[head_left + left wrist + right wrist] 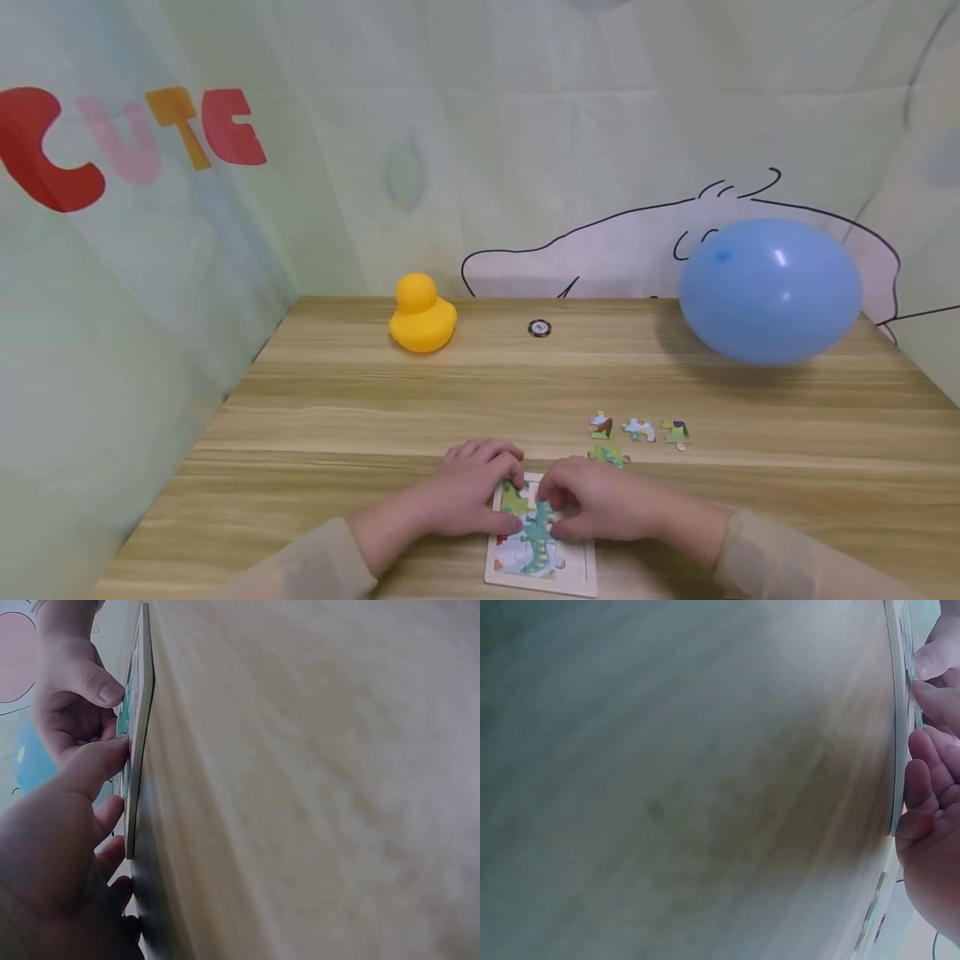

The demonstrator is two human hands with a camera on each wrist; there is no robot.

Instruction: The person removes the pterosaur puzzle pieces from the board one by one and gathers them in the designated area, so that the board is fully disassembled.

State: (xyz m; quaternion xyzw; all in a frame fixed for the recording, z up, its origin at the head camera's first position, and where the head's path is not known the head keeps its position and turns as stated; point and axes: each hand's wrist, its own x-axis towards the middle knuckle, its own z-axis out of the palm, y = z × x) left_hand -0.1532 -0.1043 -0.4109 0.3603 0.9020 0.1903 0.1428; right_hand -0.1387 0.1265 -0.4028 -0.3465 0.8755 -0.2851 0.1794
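A shallow puzzle tray (577, 575) with a pale rim lies on the table, its left and middle parts filled with dinosaur pieces. My left hand (472, 492) rests at its left side, thumb pressing the pieces and index finger touching the upper left corner. Over the tray's right half, my right hand (603, 500) has curled fingers and pinches a teal puzzle piece (538, 525) at the middle of the picture. Both thumbs come close together in the left wrist view, where the tray (139, 750) shows edge-on. The right wrist view catches my right hand's curled fingers (921, 784) beside the tray edge.
Several loose puzzle pieces (639, 429) lie beyond my right hand. Farther back on the wooden table (337, 400) are a yellow rubber duck (423, 317), a small round chip (539, 328) and a large blue balloon (771, 292). Printed cloth walls (360, 150) surround the table.
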